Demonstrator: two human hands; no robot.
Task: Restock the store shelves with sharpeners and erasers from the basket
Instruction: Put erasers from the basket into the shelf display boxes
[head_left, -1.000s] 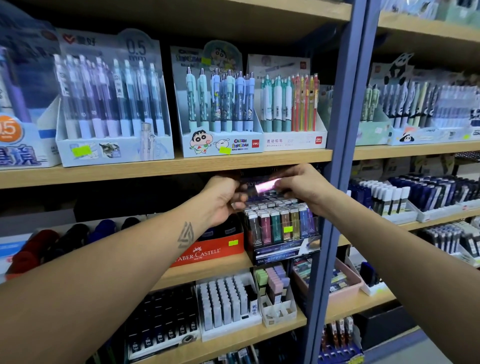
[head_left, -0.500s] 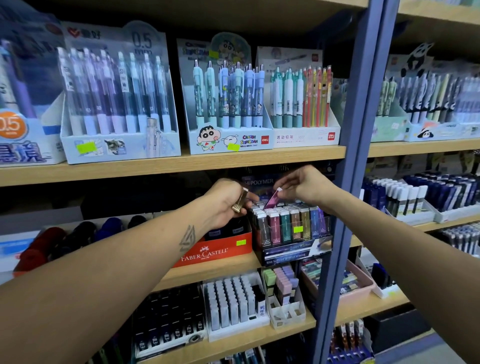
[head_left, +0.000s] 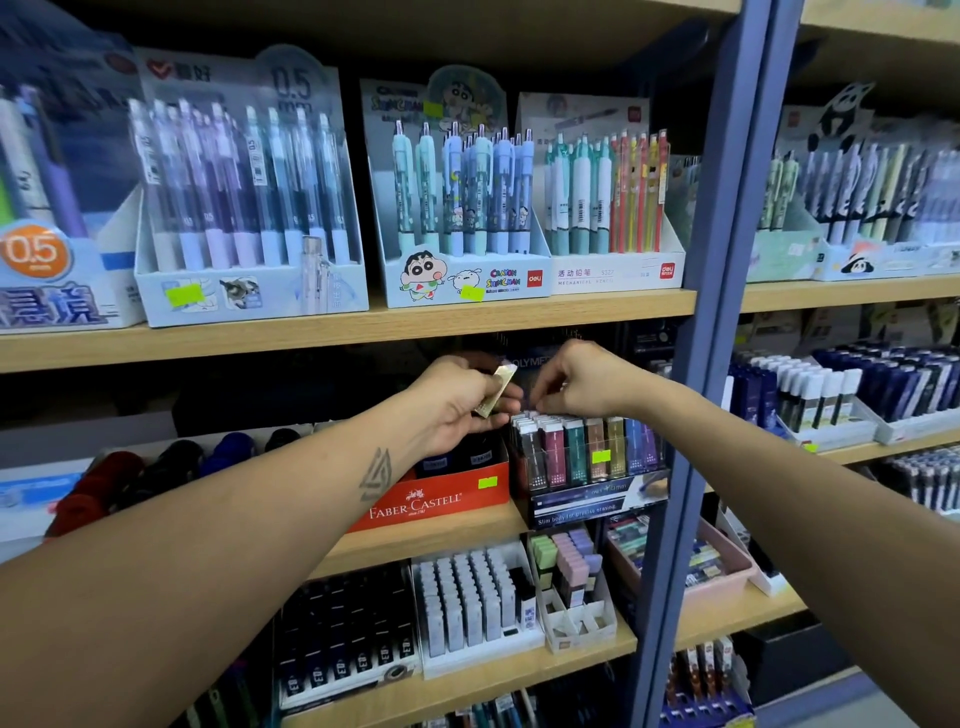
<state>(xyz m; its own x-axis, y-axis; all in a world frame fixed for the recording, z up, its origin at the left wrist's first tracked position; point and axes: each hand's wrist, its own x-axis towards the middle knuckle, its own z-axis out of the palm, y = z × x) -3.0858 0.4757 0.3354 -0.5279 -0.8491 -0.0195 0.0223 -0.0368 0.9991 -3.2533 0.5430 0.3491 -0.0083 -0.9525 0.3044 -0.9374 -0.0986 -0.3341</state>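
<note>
Gold-wrapped slim eraser (head_left: 494, 391) noted in my left hand (head_left: 460, 402), pinched between thumb and curled fingers (head_left: 506, 395), tilted, just left of and above the dark eraser display box (head_left: 589, 467) on the middle shelf (head_left: 441, 540). My right hand (head_left: 576, 379) hovers over that box's top row, fingers curled down onto the upright slim erasers (head_left: 571, 452); whether they pinch one I cannot tell. A red Faber-Castell box (head_left: 431, 501) stands touching the display box's left side.
</note>
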